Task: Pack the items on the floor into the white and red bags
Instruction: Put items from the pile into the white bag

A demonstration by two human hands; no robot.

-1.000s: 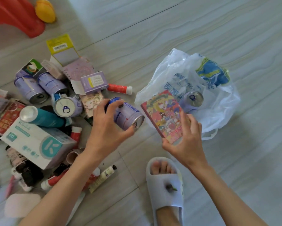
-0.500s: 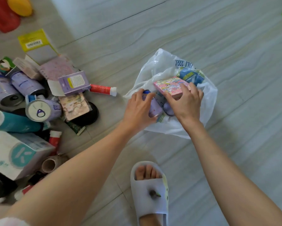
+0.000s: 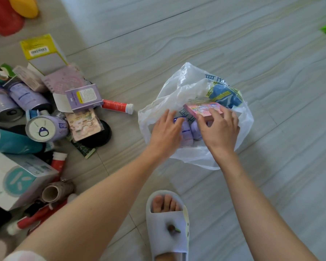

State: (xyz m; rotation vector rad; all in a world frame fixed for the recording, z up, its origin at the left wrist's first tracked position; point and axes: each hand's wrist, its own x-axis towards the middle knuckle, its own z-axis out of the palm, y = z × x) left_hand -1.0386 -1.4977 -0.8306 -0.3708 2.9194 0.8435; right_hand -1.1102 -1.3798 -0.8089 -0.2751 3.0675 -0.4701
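Observation:
The white plastic bag (image 3: pixel 177 95) lies open on the floor right of centre, with a blue-and-yellow packet (image 3: pixel 224 95) inside. My left hand (image 3: pixel 166 132) reaches into it and holds a purple can (image 3: pixel 186 133) lying in the bag beside a second purple can (image 3: pixel 196 130). My right hand (image 3: pixel 220 129) pinches a pink colourful box (image 3: pixel 201 109), thumb under its near edge and fingers on top, just above the cans. No red bag can be made out.
A pile of items covers the floor at left: purple cans (image 3: pixel 28 98), a teal bottle (image 3: pixel 13 142), a white-and-teal box (image 3: pixel 17 179), a red tube (image 3: pixel 118 106), a purple carton (image 3: pixel 85 97) and a yellow-topped box (image 3: pixel 41 51). My slippered foot (image 3: pixel 167 223) stands below the bag.
Both hands moved right from above the floor into the white bag, carrying the purple can and the pink box. Over the last half second they barely shifted.

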